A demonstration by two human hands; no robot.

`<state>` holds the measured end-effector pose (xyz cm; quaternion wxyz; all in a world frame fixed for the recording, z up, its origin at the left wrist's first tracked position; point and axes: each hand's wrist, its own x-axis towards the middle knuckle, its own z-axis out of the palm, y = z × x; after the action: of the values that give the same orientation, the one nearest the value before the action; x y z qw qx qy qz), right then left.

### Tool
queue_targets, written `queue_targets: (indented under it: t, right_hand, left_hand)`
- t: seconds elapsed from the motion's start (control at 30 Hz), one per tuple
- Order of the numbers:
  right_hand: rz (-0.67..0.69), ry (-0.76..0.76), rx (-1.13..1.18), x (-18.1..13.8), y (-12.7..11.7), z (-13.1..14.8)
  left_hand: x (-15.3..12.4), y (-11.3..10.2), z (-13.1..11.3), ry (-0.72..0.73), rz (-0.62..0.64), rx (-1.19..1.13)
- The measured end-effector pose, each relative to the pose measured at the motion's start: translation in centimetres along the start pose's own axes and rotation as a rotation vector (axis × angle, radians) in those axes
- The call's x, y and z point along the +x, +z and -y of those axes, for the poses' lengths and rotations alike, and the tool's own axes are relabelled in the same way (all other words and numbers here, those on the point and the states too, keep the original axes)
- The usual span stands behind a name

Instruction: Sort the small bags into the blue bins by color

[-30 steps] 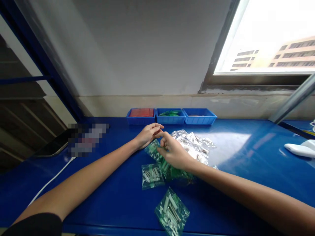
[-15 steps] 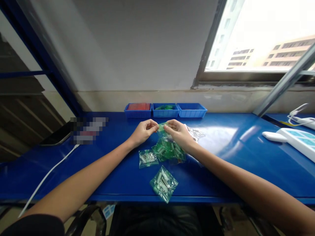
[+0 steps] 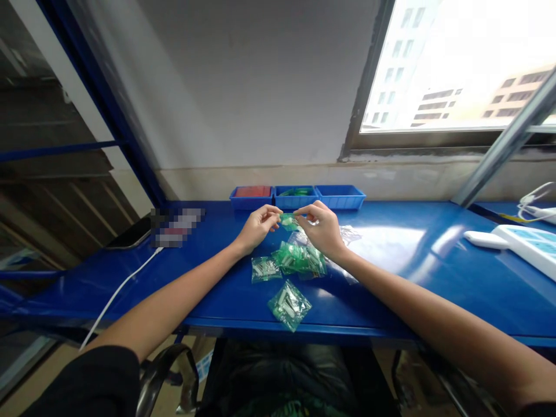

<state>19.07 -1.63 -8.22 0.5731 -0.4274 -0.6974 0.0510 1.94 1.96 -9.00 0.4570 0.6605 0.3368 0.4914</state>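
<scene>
Between my fingertips is a small clear plastic bag [image 3: 288,220] with something green and white in it. My left hand [image 3: 259,225] pinches its left edge, and my right hand [image 3: 320,226] pinches the right edge. Beneath them lies a pile of similar bags [image 3: 297,259] with green and pale parts. Beside the pile on the left sits one flat bag [image 3: 266,269] of small white and metal-looking pieces. A further bag [image 3: 289,305], turned cornerwise, rests close to the table's front edge.
Three blue bins stand along the wall: one with red pieces [image 3: 253,191], one with green pieces [image 3: 299,191], and a third [image 3: 340,197]. Clear plastic [image 3: 347,234] lies by my right wrist. A white cable [image 3: 121,292] crosses the left side; a white power strip [image 3: 521,243] is at right.
The bag between my hands is lifted a little and held flatter and more stretched out. My view has tilted slightly, and the bags on the table stay where they were.
</scene>
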Motion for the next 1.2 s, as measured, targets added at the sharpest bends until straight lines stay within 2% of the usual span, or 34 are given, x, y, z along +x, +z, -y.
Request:
queue_targets:
  t: [0.07, 0.13, 0.2, 0.27, 0.33, 0.47, 0.8, 1.03, 1.1, 1.2]
  right_hand:
    - [-0.018, -0.076, -0.003, -0.2, -0.1, 0.2]
    - [-0.005, -0.124, 0.013, -0.4, 0.0, 0.2]
    - [0.047, -0.149, 0.020, -0.6, 0.2, -0.1]
    - [0.117, -0.126, 0.018, -0.8, 0.5, -0.5]
    - [0.173, -0.036, 0.043, -0.8, 0.6, -0.8]
    - [0.161, 0.171, 0.225, -0.6, 0.6, -0.9]
    - [0.178, 0.204, 0.215, -0.4, 0.7, -1.3]
    - [0.189, 0.391, 0.239, -0.2, 0.7, -1.2]
    - [0.212, 0.358, 0.210, -0.3, 0.7, -0.9]
    - [0.167, 0.158, 0.064, 0.1, 0.3, 0.0]
  left_hand:
    - [-0.1, 0.2, -0.4, -0.134, -0.024, -0.143]
    - [-0.2, 0.4, -0.6, -0.282, 0.018, -0.271]
    - [-0.2, 0.5, -0.5, -0.324, 0.048, -0.311]
    - [-0.2, 0.3, -0.2, -0.239, 0.012, -0.275]
    - [0.0, -0.1, 0.3, -0.114, -0.049, -0.190]
    - [0.0, -0.6, 0.4, 0.055, -0.028, 0.013]
    - [-0.3, -0.3, 0.5, 0.163, 0.060, 0.165]
    - [-0.6, 0.0, 0.2, 0.196, 0.037, 0.122]
    - [-0.6, 0.1, 0.2, 0.199, 0.032, 0.099]
    - [-0.6, 0.2, 0.0, 0.181, 0.047, 0.105]
